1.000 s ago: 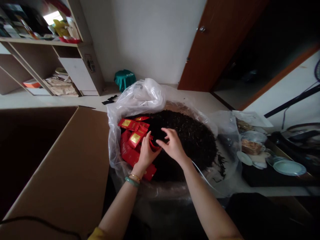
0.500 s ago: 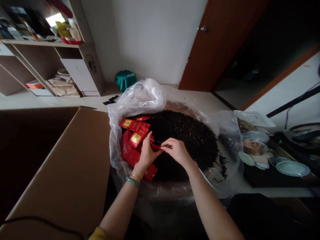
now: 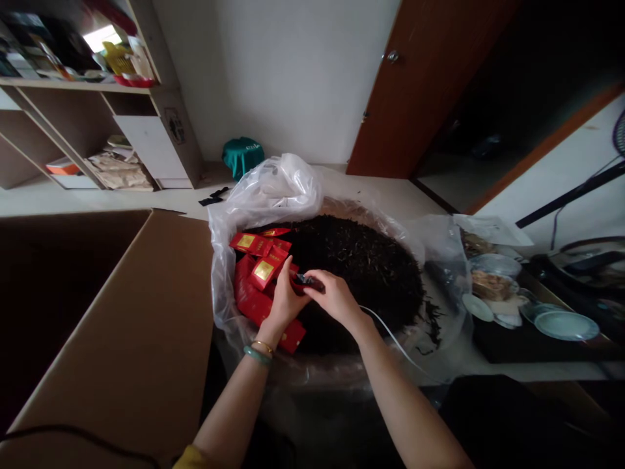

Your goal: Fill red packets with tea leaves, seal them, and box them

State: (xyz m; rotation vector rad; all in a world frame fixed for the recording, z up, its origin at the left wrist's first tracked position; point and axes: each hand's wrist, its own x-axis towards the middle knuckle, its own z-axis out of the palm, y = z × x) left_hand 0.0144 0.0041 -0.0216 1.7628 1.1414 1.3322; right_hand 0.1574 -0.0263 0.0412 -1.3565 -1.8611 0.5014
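My left hand (image 3: 284, 301), with a green bangle at the wrist, is closed round a small red packet (image 3: 297, 286), mostly hidden by the fingers. A dark, shiny opening shows at the packet's top. My right hand (image 3: 332, 294) pinches the packet's right edge, its fingertips close to the left thumb. Beneath both hands lies a heap of dark loose tea leaves (image 3: 371, 254) in a large clear plastic bag (image 3: 297, 179) with its mouth folded wide. Several red packets with gold labels (image 3: 265, 270) rest on the leaves to the left, above a larger red bag (image 3: 251, 296).
A tall cardboard box (image 3: 161, 293) stands open at the left. On the right are a clear tub of brown pieces (image 3: 493, 283) and a pale plate (image 3: 566, 324). A thin white cord (image 3: 395, 342) runs beside my right forearm. Behind are shelves (image 3: 73, 124) and a wooden door (image 3: 410, 98).
My right hand, apart from the packet with fingers spread at first, came in and pinched its edge. The packet's mouth now shows a dark, wider opening. My left hand stays almost in place.
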